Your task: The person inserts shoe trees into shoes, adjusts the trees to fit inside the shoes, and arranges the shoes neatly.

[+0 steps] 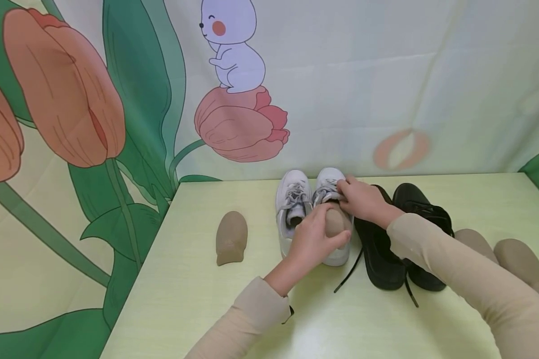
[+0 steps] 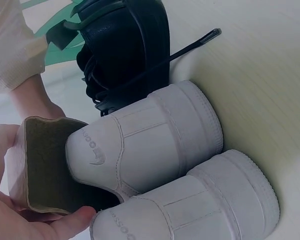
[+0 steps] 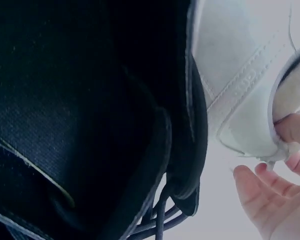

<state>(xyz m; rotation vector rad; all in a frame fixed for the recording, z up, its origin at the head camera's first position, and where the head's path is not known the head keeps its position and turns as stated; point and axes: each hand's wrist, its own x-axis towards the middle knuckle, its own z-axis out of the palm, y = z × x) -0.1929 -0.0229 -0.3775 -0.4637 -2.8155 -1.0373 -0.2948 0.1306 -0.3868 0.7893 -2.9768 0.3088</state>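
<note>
A pair of white sneakers stands side by side near the back edge, the left sneaker and the right sneaker, toes toward the backdrop. My left hand grips a beige shoe insert between thumb and fingers, partway in the right sneaker's opening. Its hollow rear end faces the left wrist camera, above the sneaker's heel. At that same sneaker's tongue and laces, my right hand pinches the upper edge; the right wrist view shows its thumb inside the collar and other fingers outside.
A second beige insert lies to the left of the sneakers. Black lace-up shoes stand close on the right under my right forearm, their loose laces trailing on the table. Two more beige inserts lie at far right.
</note>
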